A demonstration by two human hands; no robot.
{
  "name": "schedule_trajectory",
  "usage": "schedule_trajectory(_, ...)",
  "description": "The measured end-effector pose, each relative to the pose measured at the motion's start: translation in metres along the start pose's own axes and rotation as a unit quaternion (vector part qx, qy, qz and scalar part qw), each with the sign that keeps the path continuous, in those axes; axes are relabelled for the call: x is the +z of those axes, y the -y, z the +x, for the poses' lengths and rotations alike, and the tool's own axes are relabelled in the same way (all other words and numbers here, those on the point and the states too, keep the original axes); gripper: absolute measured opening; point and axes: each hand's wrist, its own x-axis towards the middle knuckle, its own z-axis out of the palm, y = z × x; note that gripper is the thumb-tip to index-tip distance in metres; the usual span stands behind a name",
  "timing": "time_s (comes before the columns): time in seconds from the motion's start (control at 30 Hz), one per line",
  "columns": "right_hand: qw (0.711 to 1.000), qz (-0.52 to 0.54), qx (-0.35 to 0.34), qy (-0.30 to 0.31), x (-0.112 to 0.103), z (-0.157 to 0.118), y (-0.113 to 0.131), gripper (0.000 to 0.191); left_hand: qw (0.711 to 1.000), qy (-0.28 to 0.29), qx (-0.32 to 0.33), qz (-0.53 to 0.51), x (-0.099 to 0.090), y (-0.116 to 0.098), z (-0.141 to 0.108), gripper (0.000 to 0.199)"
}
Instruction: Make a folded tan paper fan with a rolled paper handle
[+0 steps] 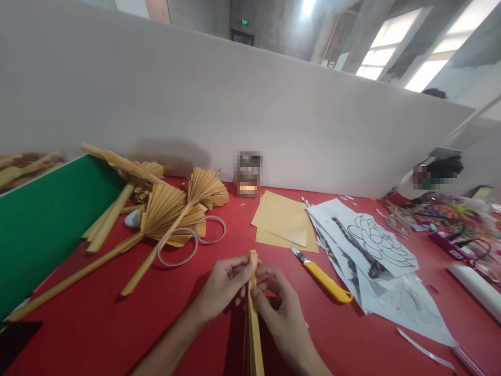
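A narrow folded strip of tan paper (pixel 253 329) stands between my hands, its pleats stacked together and its lower end running out of the bottom of the view. My left hand (pixel 227 284) pinches it near the top from the left. On the other side my right hand (pixel 279 303) grips its edge a little lower, thumb and fingers closed on it. Tan paper sheets (pixel 282 216) lie beyond my hands, and a yellow utility knife (pixel 326 281) rests to their right with its metal tip toward the sheets.
Pleated paper fans (pixel 162 209) with rolled handles and two clear rings (pixel 178 247) lie left, beside a green panel (pixel 50 224). White drawings (pixel 376 261), a white bar (pixel 475 290) and colourful clutter (pixel 450 209) are right. A grey partition (pixel 235 104) stands behind the red table (pixel 156 324).
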Motion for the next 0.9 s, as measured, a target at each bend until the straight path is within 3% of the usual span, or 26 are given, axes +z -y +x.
schedule_trajectory(0.3,1.0,0.01,0.02,0.004,0.0,0.0,-0.005,0.042,0.999,-0.029,0.01,-0.01,0.002,0.0,0.003,0.053)
schedule_trajectory(0.47,1.0,-0.006,0.011,-0.024,-0.005,-0.001,-0.006,0.045,0.991,-0.109,0.04,-0.069,-0.001,0.002,0.007,0.047)
schedule_trajectory(0.6,0.996,0.033,0.026,-0.077,-0.016,0.007,-0.007,0.041,0.961,-0.193,0.07,-0.183,-0.004,0.0,0.009,0.043)
schedule_trajectory(0.77,0.965,0.205,0.009,-0.16,-0.028,0.024,-0.007,0.049,0.914,-0.239,0.109,-0.308,-0.008,-0.004,0.009,0.038)
schedule_trajectory(0.9,0.961,0.255,0.022,-0.109,-0.028,0.03,-0.008,0.039,0.89,-0.25,0.11,-0.366,-0.01,-0.005,0.01,0.038)
